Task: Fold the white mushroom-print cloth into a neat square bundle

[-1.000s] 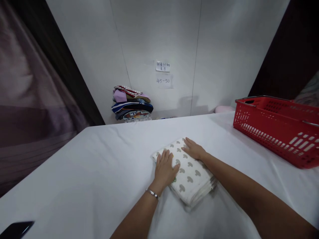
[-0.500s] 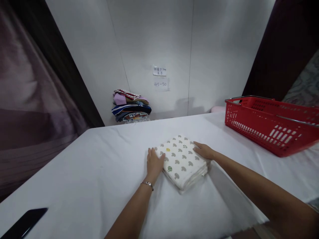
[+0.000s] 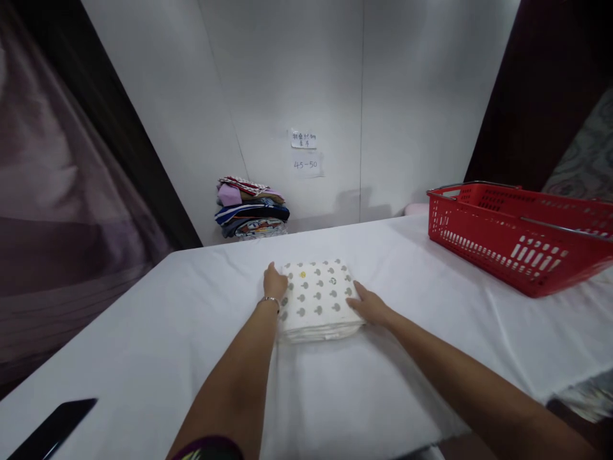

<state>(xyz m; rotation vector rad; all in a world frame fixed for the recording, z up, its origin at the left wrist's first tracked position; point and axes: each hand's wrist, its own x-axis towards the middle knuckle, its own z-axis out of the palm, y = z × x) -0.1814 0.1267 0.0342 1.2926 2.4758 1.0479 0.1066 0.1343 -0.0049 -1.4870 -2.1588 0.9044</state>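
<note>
A thick, neatly folded white cloth printed with grey mushrooms lies flat on the white-covered table in front of me. One yellow mushroom shows near its far left part. My left hand, with a bracelet at the wrist, grips the cloth's left edge, its fingers partly curled and partly hidden. At the opposite edge my right hand holds the cloth with its thumb and fingers along the side. Several layers show at the near fold.
A red plastic basket with metal handles stands at the right. Several folded clothes are stacked at the back against the wall. A black flat object lies at the near left. Two paper notes hang on the wall.
The folded cloth has turned so that its near edge now faces me squarely, and it has shifted left. Both hands have moved left with it.
</note>
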